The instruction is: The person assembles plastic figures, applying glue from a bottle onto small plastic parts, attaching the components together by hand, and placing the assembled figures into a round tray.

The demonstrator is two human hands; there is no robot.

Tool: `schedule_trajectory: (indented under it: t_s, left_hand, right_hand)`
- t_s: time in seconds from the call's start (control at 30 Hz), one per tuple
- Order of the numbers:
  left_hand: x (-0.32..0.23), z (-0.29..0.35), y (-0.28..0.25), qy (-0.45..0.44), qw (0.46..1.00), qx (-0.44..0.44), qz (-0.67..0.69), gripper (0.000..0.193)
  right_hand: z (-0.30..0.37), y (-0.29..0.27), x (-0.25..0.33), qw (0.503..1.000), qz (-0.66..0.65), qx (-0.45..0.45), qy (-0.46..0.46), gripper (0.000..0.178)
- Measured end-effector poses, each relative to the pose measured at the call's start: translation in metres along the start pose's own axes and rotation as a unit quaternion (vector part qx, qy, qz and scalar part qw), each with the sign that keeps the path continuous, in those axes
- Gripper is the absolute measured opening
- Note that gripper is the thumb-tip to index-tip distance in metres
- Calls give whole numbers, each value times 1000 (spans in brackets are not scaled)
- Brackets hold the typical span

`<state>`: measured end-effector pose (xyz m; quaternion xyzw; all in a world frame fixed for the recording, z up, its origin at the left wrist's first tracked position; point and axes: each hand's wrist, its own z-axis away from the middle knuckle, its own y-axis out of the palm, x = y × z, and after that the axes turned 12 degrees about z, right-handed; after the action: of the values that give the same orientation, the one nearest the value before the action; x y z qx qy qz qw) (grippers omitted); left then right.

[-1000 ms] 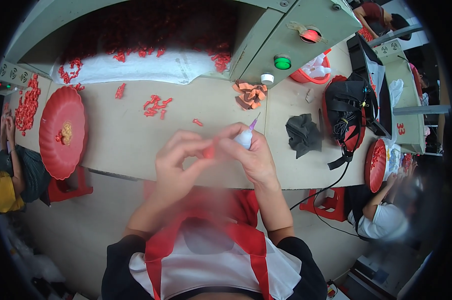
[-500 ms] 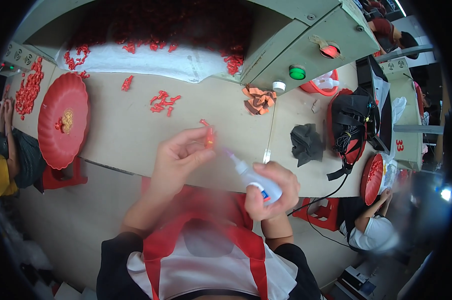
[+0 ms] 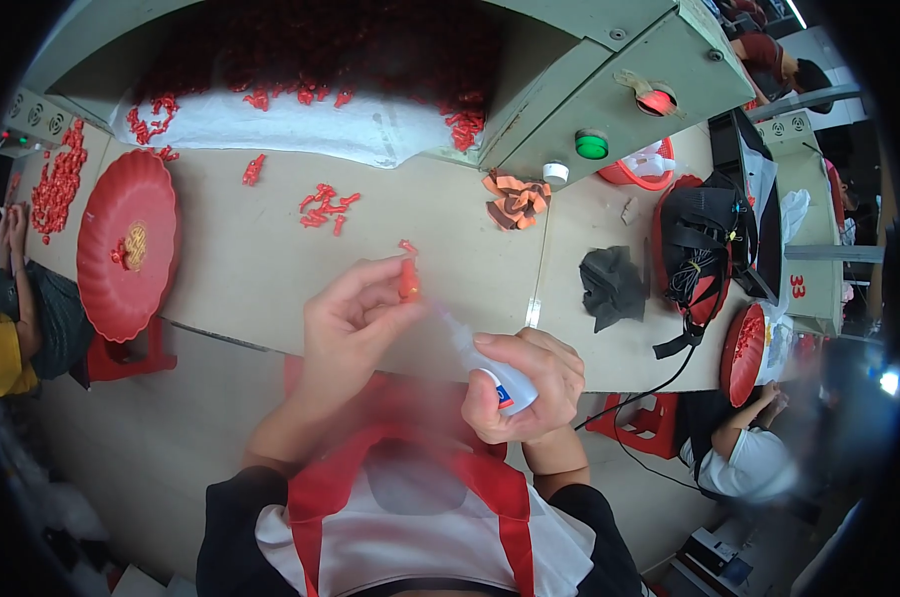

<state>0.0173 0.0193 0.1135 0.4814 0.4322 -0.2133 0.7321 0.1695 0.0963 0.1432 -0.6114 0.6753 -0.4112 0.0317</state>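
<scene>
Between the thumb and fingers of my left hand (image 3: pixel 356 316) is a small red plastic figure (image 3: pixel 409 281), held upright over the table's near side. My right hand (image 3: pixel 532 383) is wrapped round a translucent squeeze bottle (image 3: pixel 505 376) with a narrow nozzle. The bottle tilts up and left, its blurred tip close to the figure; whether they touch I cannot tell. Beyond my hands, a loose cluster of small red pieces (image 3: pixel 326 206) lies on the table, with a single red piece (image 3: pixel 254 169) farther left.
A scalloped red tray (image 3: pixel 102 249) holding small gold pieces stands at left. The green-grey machine (image 3: pixel 609 109) at the back has many red pieces on white cloth (image 3: pixel 271 129). Right of my hands lie an orange-brown fabric bundle (image 3: pixel 517 202), a black cloth (image 3: pixel 612 287) and a black bag (image 3: pixel 704 244). Co-workers sit on both sides.
My right hand has moved slightly left with the bottle, bringing the nozzle nearer the red figure. My left hand has shifted a little to the left.
</scene>
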Motion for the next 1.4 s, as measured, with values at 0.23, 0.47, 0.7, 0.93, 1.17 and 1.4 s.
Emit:
schedule_trajectory:
  t_s: [0.23, 0.47, 0.7, 0.93, 1.17, 1.4]
  left_hand:
    - [0, 0, 0, 2, 1000, -3, 4, 36]
    - [0, 0, 0, -8, 1000, -7, 2, 35]
    - [-1, -1, -1, -8, 1000, -2, 10, 34]
    - [1, 0, -3, -3, 1000, -1, 3, 35]
    - [1, -1, 0, 3, 1000, 5, 8, 32]
    - [-1, -3, -11, 14, 1000, -10, -19, 36]
  right_hand:
    - [-1, 0, -1, 1000, -2, 11, 4, 24]
    - [-1, 0, 3, 999, -16, 9, 40, 23]
    - [-2, 1, 6, 997, -28, 3, 75, 25]
    - [-3, 4, 1, 1000, -23, 11, 10, 23]
    - [-3, 2, 0, 1000, -22, 1, 15, 23]
    - [-1, 8, -1, 995, -50, 4, 90, 25]
